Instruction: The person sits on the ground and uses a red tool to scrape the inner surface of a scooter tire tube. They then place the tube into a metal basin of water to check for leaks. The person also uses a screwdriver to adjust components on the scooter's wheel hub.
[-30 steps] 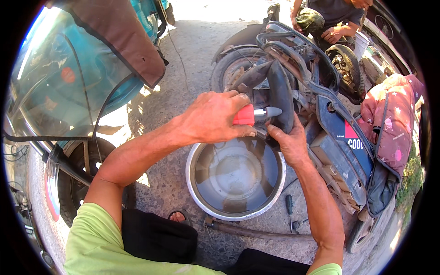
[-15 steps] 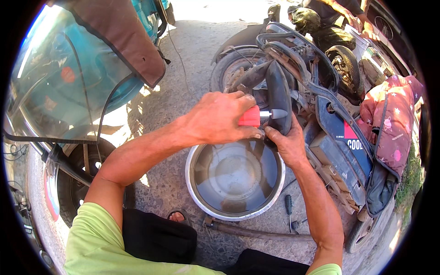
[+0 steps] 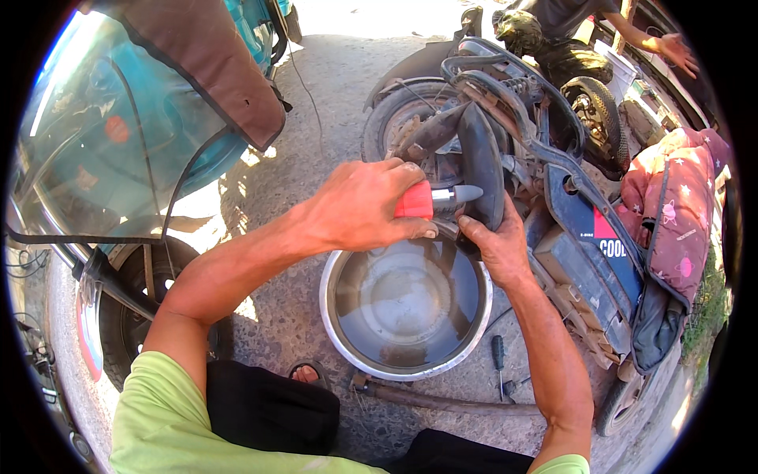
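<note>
My left hand point(image 3: 371, 201) is wrapped round a red rotary grinder point(image 3: 415, 201). Its grey cone-shaped grinding bit point(image 3: 467, 193) lies against or just in front of the black inner tube point(image 3: 478, 150); I cannot tell whether they touch. The lower end of the tube's bent loop is gripped by my right hand point(image 3: 499, 245), thumb on the near side. The tube is folded upward in front of a motorcycle-type wheel point(image 3: 403, 118). Beneath both hands stands a round metal basin point(image 3: 326, 304) holding water.
An electric bike point(image 3: 553, 170) with its parts exposed leans behind and to the right. A screwdriver point(image 3: 498, 359) and a brown bar point(image 3: 450, 403) lie on the ground. On the left is a teal vehicle point(image 3: 197, 170). Another person's hand point(image 3: 677, 54) shows at top right, above a pink patterned cover point(image 3: 679, 205).
My left hand has drawn the grinder slightly to the left along the tube. My right hand stays nearly still. The other person's arm at top right has swung outward to the right.
</note>
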`<state>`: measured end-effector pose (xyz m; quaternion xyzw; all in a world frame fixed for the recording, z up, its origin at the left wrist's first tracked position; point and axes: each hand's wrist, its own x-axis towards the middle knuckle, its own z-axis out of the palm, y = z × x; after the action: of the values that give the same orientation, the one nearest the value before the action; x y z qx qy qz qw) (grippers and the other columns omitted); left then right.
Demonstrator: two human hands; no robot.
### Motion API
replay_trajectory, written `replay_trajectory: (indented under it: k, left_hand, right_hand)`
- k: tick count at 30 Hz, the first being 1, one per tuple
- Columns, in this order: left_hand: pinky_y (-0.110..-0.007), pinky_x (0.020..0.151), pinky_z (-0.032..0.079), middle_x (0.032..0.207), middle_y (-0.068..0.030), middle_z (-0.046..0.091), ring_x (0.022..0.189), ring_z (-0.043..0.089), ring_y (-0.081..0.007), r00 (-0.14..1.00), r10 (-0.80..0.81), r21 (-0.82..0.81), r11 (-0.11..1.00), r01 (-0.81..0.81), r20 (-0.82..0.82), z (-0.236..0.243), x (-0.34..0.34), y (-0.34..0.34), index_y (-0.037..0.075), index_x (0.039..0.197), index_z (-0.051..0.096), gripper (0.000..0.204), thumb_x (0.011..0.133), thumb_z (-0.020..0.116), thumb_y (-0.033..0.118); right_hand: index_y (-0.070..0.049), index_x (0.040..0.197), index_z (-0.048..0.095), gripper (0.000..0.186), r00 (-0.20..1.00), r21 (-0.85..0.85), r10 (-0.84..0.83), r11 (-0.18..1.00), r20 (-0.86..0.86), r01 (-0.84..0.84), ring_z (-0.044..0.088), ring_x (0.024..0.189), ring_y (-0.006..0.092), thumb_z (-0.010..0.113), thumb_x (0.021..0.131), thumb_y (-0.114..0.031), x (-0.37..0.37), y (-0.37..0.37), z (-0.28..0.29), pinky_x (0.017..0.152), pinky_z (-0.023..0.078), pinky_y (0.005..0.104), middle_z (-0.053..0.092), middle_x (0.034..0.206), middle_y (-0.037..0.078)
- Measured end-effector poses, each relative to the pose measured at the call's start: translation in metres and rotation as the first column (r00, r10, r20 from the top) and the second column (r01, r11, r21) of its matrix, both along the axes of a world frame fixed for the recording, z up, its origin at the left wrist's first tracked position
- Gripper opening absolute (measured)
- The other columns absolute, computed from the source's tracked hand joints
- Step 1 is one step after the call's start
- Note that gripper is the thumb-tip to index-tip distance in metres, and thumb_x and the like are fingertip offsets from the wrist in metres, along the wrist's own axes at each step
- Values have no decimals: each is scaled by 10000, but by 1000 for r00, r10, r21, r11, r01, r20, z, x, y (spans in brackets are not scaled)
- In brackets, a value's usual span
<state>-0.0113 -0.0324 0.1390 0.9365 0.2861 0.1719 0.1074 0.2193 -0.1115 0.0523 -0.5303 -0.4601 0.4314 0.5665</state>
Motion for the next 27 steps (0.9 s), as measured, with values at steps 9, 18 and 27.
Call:
replay_trajectory:
  k: [9,18,27]
  left_hand:
    - [-504,809,566,1029,-208,700,944,703,-424,999,14,-20,1000,-15,-35,1,1,-3,12,1108,669,596,806,813,505]
    - [-484,775,568,1019,-181,695,899,701,-416,1000,8,-3,1000,-8,-21,1,5,-4,15,1165,663,634,779,854,480]
    - [-480,796,563,1030,-182,698,936,695,-413,996,-7,54,999,2,86,2,-2,9,12,1144,666,616,763,861,454]
  right_hand:
    - [-27,1306,580,497,998,2,-9,1000,58,9,650,872,95,766,851,-106,-3,0,1,810,534,278,715,1000,23]
    - [-28,1304,582,496,994,2,-16,1000,107,16,648,878,102,765,849,-100,-8,-3,6,821,537,288,703,981,16]
    - [-30,1328,557,498,1000,-3,17,1000,-27,-17,667,872,136,733,865,-82,6,-1,-2,818,551,308,711,1010,54]
